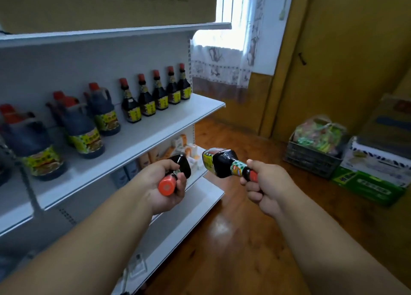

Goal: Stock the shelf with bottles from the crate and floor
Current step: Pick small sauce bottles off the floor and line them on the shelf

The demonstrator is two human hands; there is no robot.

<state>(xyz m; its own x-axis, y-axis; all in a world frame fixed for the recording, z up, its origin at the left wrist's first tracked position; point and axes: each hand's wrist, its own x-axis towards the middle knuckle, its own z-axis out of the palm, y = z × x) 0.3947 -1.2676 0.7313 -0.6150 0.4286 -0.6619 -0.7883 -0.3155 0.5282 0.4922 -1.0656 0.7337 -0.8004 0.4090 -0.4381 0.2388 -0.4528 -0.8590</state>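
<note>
My left hand (165, 184) grips a dark sauce bottle (182, 165) by its neck, the orange-red cap pointing back at me. My right hand (264, 183) grips a second dark bottle (219, 161) by its capped neck, its yellow-labelled base tipped up and to the left. Both bottles are held in the air in front of the white shelf (138, 143), just off its right end. On that shelf stand several small dark bottles (145, 96) in a row and several large dark jugs (82, 125) to their left.
A cardboard box (106, 3) sits on the top shelf. Lower shelves hold small cartons (184, 148). On the wooden floor at right stand a dark crate (311, 158) with a green bag, a green box (369, 186) and stacked boxes. A curtained window (231, 39) is behind.
</note>
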